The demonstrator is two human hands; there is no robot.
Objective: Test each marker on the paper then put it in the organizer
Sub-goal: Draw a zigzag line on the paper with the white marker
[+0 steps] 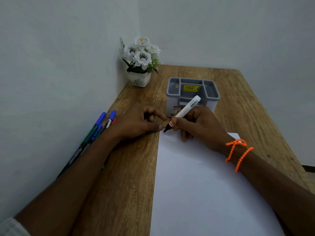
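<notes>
- Paper (204, 184) sits nearest, white sheet flat on the wooden table (129, 167); no marks visible on it, and nothing weighs it down.
- Right hand (196, 126) pinches the white marker (185, 111) low on the barrel, uncapped, black tip pointing down-left, right at the sheet's far-left corner. Can't tell if the tip touches paper yet.
- Left hand (136, 123) rests on the table just beside that corner, fingers loosely curled; something dark sits under them, probably the cap, can't confirm. Thumb tip looks to be at the paper edge.
- Both hands are close together at the corner, fingertips almost meeting.
- Risk: tip is so near the edge that a stroke heading left runs off onto the wood and inks the table.
- Risk: sheet is loose; a push stroke drags or creases the corner unless the left hand pins it.
- Risk: left thumb is next to the nib, easy to ink the skin.
- Risk: if the marker goes into the organizer (192, 94) uncapped, it stains a compartment and dries out.
- Organizer stands just behind the right hand, compartments look empty; a raised marker end could knock it.
- Remaining markers (100, 126) lie along the wall under the left forearm; an arm shift could roll them.
</notes>
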